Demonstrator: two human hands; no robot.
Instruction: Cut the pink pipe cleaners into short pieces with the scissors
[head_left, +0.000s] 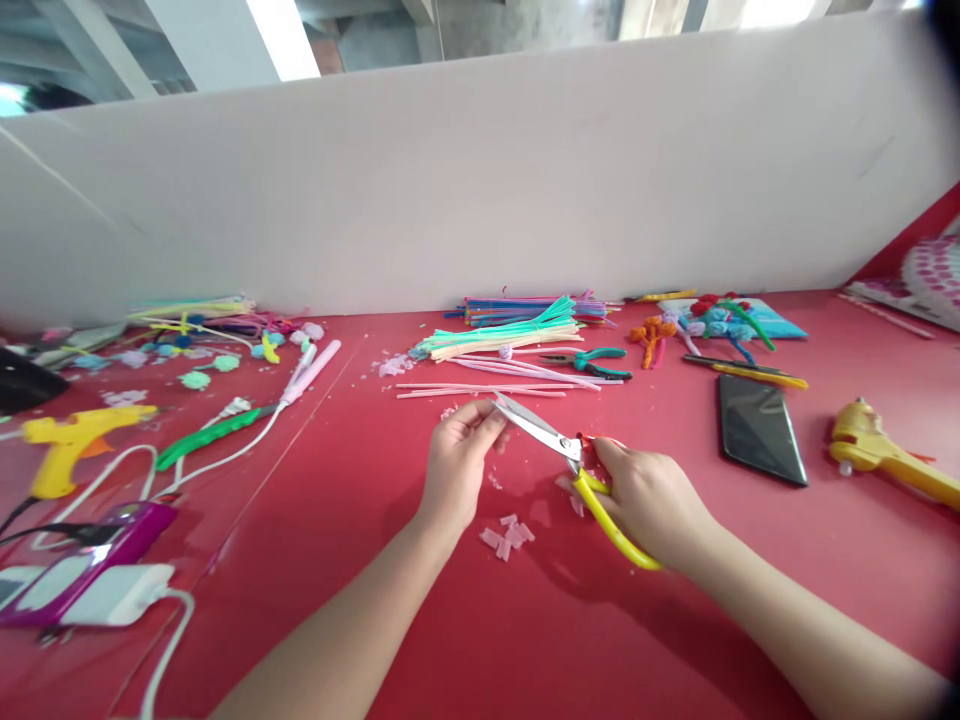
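In my right hand [649,490] are yellow-handled scissors [559,440], their silver blades pointing up and left. The blade tips reach the pinched fingertips of my left hand [461,455]; what those fingers hold is too small to make out. Something red shows beside the fingers of my right hand. Below the scissors, small pink pieces [508,537] lie on the red table [360,600]. Beyond my hands are pink pipe cleaners [487,388], a bundle of green and cream ones [510,335] and teal-handled pliers [600,355].
A yellow glue gun [71,435], a green cutter [214,437], white cables and a purple power strip [124,550] lie at left. At right are a black phone [759,425], a yellow tool [892,450] and colourful fuzzy shapes [720,318]. A white partition [480,190] stands behind.
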